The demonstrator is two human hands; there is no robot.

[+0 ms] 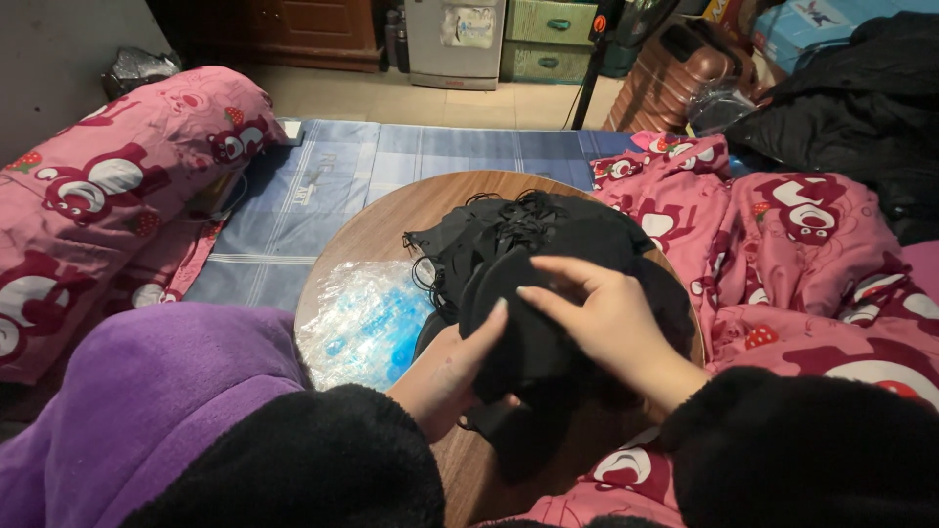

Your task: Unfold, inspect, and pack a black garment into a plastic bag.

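Both hands' fingers [548,293] around black fabric [528,332]

A crinkled clear plastic bag [364,321] with blue contents is lying on the round wooden table's left half, while a pale paper label [468,26] is showing on the white cabinet and a blue box [804,29] is sitting top right.
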